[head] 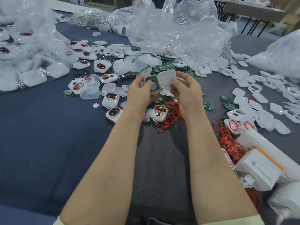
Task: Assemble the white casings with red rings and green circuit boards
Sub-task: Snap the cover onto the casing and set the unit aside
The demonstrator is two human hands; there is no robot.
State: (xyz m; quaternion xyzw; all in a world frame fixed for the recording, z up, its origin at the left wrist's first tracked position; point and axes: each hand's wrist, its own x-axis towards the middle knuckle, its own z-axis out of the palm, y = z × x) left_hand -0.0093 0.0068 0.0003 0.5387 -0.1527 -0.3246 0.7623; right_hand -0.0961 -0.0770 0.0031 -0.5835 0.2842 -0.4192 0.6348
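My left hand (140, 91) holds a white casing half (154, 83) with a green circuit board seated inside it. My right hand (185, 90) pinches a plain white cover (167, 77) by its lower edge, tilted just right of the casing and touching its rim. Both are raised above the table centre. Below my hands lie a heap of red rings (172, 114) and a casing with a red ring (159, 112). Loose green circuit boards (208, 106) are scattered around.
Finished casings with red rings (110, 98) lie to the left. White covers (259, 98) spread across the right. Crumpled clear plastic bags (178, 30) fill the back. More red rings (230, 142) and white boxes (259, 169) sit at the near right.
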